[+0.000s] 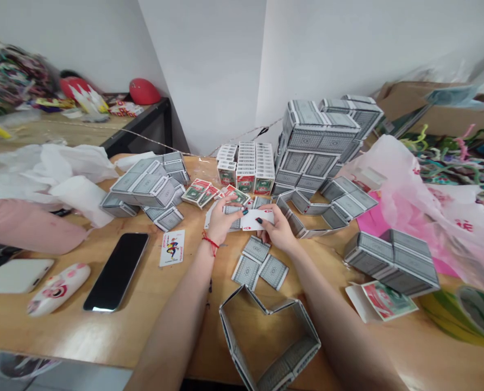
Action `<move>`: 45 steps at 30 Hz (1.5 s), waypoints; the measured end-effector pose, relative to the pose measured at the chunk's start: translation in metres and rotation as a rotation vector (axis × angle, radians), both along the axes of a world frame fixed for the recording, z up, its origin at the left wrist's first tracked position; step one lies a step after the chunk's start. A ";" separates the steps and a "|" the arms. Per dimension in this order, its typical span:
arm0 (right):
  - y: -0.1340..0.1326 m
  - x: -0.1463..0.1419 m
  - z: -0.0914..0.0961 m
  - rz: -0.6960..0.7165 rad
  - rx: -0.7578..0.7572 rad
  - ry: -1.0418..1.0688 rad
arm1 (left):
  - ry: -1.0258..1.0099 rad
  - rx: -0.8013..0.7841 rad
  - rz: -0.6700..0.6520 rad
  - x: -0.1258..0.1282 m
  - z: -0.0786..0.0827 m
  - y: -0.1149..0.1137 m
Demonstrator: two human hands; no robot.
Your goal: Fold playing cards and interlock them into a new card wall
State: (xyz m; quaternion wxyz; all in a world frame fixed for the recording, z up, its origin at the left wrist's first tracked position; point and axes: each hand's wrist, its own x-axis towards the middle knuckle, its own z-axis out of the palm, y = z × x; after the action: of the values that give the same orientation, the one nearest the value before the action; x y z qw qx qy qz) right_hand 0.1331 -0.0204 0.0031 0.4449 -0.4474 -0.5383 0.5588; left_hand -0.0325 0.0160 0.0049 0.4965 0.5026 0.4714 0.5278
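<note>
Playing card (258,219) held face up, level, above the middle of the table (103,331). It is pinched at its right end by the right hand (280,231), thumb on top and fingers curled beneath. The left hand (221,220) is closed on its left end. A grey-backed card seems to lie under the left fingers, but whether it is gripped cannot be told. The end-on grip leaves the printed face uncovered, probably so it can be read.

Directly below the hands, three face-down cards (259,264) are laid flat, touching one another and within easy reach. Nearer the table's front edge a heart-shaped frame of cards (266,347) stands on its edge, open in the middle.

Left of the hands a joker card (172,248) lies face up, with a phone (117,270) screen-up beside it. Boxed decks (245,168) are ranked along the back edge. Similar grey card frames (323,136) are stacked toward the back right, apart from the working area.
</note>
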 end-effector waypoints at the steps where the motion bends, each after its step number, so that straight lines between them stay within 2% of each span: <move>1: 0.000 0.000 0.000 -0.001 0.002 -0.001 | 0.018 0.012 -0.007 0.000 0.001 0.000; 7: 0.000 0.001 0.000 -0.013 0.014 -0.003 | 0.210 0.141 0.027 -0.001 0.008 -0.004; 16: 0.000 -0.004 0.000 -0.116 0.022 -0.015 | 0.273 0.125 -0.021 -0.001 0.009 -0.004; 18: 0.000 -0.004 0.001 -0.136 0.030 -0.029 | 0.245 0.088 -0.035 -0.001 0.009 -0.005; 22: 0.000 -0.003 -0.001 -0.167 0.045 -0.070 | 0.076 -0.103 -0.133 0.002 0.008 -0.008; 24: 0.000 -0.002 -0.003 -0.189 0.068 -0.086 | 0.057 -0.133 -0.154 0.003 0.008 -0.010; 32: 0.001 0.000 -0.009 -0.251 0.177 -0.172 | 0.149 -0.069 -0.198 0.002 0.008 -0.012; 35: 0.001 0.002 -0.009 -0.275 0.216 -0.196 | 0.238 0.062 -0.171 0.000 0.011 -0.013; 38: 0.001 0.003 -0.007 -0.263 0.180 -0.172 | 0.292 0.145 -0.153 -0.001 0.012 -0.016; 45: 0.004 0.004 -0.003 -0.241 0.122 -0.042 | 0.162 -0.010 -0.299 0.002 0.006 -0.020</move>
State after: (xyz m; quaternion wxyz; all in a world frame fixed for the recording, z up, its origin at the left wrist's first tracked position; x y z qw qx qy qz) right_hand 0.1366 -0.0167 -0.0003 0.5238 -0.4924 -0.5229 0.4580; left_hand -0.0303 -0.0035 0.0107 0.5325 0.6054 0.4326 0.4035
